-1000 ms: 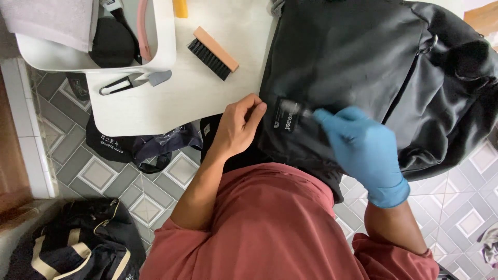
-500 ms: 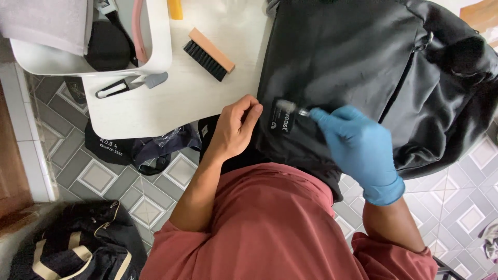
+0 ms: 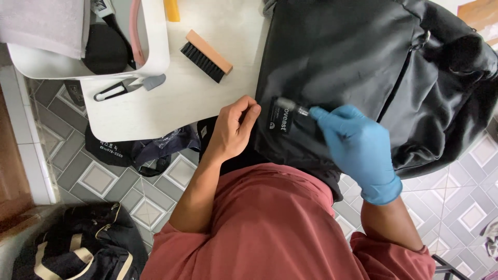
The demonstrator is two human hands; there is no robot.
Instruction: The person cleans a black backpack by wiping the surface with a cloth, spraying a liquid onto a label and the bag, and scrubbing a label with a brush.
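Observation:
A large black backpack lies across the white table and my lap. My right hand, in a blue glove, grips a small brush whose tip rests on the black label patch at the bag's near edge. My bare left hand pinches the bag's edge just left of that patch, fingers curled on the fabric.
On the white table lie a wooden brush with black bristles and a small black-handled scraper. A white tray holds a cloth and tools at the back left. Dark bags sit on the tiled floor.
My gloved right hand has shifted the small brush slightly over the label patch. The left hand keeps its hold on the bag's edge.

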